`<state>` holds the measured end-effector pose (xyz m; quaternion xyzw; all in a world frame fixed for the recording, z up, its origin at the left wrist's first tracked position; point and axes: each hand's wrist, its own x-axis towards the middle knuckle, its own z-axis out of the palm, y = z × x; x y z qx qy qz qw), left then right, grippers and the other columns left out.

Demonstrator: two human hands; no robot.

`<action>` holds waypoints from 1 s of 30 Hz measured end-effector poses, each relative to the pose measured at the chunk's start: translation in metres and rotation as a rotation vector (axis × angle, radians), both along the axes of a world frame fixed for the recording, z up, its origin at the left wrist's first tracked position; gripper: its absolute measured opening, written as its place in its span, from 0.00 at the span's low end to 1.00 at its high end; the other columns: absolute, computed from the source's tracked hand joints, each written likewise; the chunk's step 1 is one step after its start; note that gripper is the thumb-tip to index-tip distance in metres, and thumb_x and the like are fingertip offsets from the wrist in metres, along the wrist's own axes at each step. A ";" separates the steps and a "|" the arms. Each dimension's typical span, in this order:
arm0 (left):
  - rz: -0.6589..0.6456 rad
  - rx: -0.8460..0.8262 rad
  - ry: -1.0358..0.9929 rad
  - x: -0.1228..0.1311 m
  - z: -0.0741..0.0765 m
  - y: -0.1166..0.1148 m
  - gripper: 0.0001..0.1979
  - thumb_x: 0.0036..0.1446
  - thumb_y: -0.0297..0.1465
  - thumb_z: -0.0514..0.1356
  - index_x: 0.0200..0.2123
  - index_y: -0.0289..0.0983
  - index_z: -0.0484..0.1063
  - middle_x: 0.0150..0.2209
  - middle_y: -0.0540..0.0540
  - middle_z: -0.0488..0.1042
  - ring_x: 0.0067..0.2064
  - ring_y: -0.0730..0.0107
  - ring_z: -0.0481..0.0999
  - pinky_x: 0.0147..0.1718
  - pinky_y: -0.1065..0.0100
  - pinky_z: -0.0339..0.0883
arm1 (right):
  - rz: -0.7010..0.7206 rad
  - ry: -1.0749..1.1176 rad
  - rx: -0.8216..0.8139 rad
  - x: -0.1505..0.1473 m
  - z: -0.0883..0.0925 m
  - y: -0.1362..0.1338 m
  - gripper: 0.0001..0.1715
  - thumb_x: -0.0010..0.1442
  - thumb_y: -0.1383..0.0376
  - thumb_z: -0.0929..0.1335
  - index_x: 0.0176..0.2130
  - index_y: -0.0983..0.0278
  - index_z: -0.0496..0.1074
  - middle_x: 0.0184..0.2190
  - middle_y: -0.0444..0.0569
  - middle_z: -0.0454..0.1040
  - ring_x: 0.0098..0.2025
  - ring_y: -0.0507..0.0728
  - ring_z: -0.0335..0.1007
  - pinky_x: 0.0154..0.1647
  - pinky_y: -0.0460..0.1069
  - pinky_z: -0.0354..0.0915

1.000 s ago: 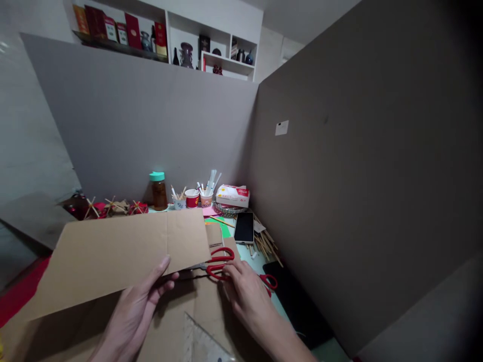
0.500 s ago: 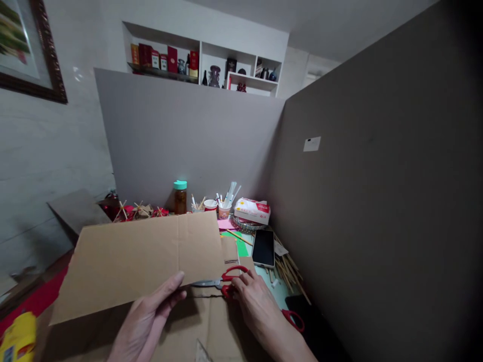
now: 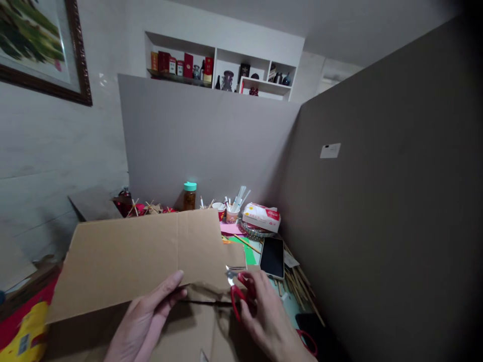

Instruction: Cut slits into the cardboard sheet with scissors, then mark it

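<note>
My left hand [image 3: 151, 317] pinches the near edge of a large brown cardboard sheet [image 3: 132, 261], thumb on top and fingers below. The sheet is tilted up, with a vertical crease toward its right side. In my right hand [image 3: 264, 311] is a pair of red-handled scissors [image 3: 237, 291], fingers in the handle loops. Their blades point up and away, just right of the cardboard's right edge, and appear clear of it. Beneath lies more cardboard [image 3: 188, 327], with a dark slit and a bent strip between my hands.
Behind stand a teal-lidded bottle [image 3: 189, 196], a cup of white sticks [image 3: 233, 213] and a tissue pack [image 3: 261, 217]. A phone [image 3: 272, 257] and wooden sticks [image 3: 302, 289] lie right. A yellow package [image 3: 26, 334] is at lower left. Grey partitions [image 3: 211, 141] rise behind and right.
The scissors have come out of the cardboard's near edge and turned upward, moving right with my right hand. My left hand keeps its hold. The view has shifted slightly left.
</note>
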<state>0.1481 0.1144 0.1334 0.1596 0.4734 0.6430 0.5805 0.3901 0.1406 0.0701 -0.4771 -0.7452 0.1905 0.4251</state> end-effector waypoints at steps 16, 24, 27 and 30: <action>0.107 0.053 -0.198 0.002 0.008 0.004 0.11 0.65 0.17 0.61 0.31 0.30 0.80 0.34 0.45 0.82 0.36 0.72 0.81 0.37 0.73 0.82 | 0.321 0.521 -0.501 -0.054 -0.021 -0.037 0.36 0.45 0.48 0.79 0.51 0.58 0.75 0.25 0.37 0.66 0.25 0.51 0.55 0.26 0.46 0.53; 0.191 0.038 -0.208 0.010 0.009 0.003 0.14 0.61 0.14 0.60 0.28 0.32 0.81 0.32 0.46 0.81 0.34 0.71 0.80 0.30 0.74 0.81 | 0.255 0.250 -0.447 -0.056 -0.021 -0.035 0.21 0.51 0.64 0.76 0.44 0.57 0.71 0.29 0.39 0.70 0.31 0.56 0.67 0.37 0.49 0.65; 0.170 0.044 -0.198 0.017 0.005 0.000 0.08 0.53 0.15 0.66 0.28 0.32 0.82 0.32 0.46 0.82 0.34 0.69 0.80 0.28 0.74 0.80 | 0.255 0.203 -0.452 -0.058 -0.017 -0.039 0.22 0.54 0.59 0.77 0.46 0.57 0.71 0.31 0.42 0.73 0.35 0.58 0.71 0.40 0.50 0.68; 0.076 0.056 -0.170 0.023 -0.003 -0.005 0.19 0.31 0.24 0.82 0.29 0.29 0.83 0.33 0.42 0.84 0.35 0.64 0.81 0.33 0.75 0.82 | 0.264 0.188 -0.453 -0.056 -0.012 -0.042 0.19 0.60 0.54 0.75 0.47 0.58 0.71 0.32 0.44 0.73 0.37 0.59 0.72 0.43 0.51 0.69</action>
